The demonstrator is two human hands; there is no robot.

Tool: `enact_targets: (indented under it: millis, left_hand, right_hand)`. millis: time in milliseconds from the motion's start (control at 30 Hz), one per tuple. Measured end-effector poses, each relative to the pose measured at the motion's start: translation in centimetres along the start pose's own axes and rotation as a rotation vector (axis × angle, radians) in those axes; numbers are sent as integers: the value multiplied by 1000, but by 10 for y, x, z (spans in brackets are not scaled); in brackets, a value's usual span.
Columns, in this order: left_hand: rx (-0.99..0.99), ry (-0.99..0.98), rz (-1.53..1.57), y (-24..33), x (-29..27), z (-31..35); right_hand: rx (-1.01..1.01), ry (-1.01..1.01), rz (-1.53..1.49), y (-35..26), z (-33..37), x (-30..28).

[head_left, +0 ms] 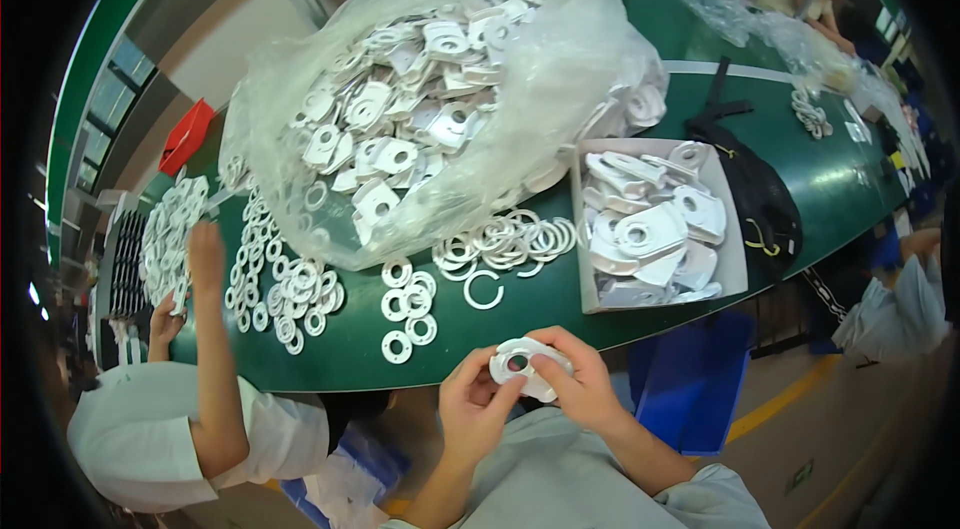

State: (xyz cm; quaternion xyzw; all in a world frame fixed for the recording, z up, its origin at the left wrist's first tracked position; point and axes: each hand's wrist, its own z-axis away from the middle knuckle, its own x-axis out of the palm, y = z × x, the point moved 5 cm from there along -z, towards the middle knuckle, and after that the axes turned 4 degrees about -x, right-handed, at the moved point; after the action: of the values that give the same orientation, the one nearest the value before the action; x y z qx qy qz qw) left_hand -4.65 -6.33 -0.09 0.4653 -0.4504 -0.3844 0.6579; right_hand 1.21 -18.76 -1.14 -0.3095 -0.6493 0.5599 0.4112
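Observation:
Between both hands, just off the table's near edge, I hold a white plastic part (535,347) with a round hole in it. My left hand (474,399) grips its left side, thumb pressed by the hole. On the right side my right hand (580,381) closes round it, the thumb lying on its face. White flat rings (397,341) lie on the green table ahead of my hands, and thinner open rings (484,290) are spread behind them. A white box (592,301) to the right is heaped with similar white parts (650,231).
A large clear plastic bag (560,59) full of white parts fills the green table's (840,179) middle. A black bag (760,194) lies right of the box. Left, a co-worker's arm (215,369) reaches over more piles. A blue bin (690,384) stands below the edge.

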Motion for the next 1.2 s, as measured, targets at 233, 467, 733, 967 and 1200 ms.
enact_targets:
  millis: [233, 467, 733, 967, 1200]
  left_hand:
    - [197, 64, -419, 20, -25, -19]
    - [446, 456, -992, 35, -89, -58]
    - [633, 604, -1129, 61, -133, -122]
    - [47, 579, -1159, 71, -139, -208]
    - [415, 650, -621, 115, -148, -183]
  right_hand:
    - [-60, 227, 400, -45, 2, -50]
    - [-494, 641, 1082, -137, -29, -150]
    - [-340, 467, 1210, -128, -54, -159]
    - [-519, 351, 951, -130, -58, -68]
    - [-197, 104, 403, -82, -50, -14]
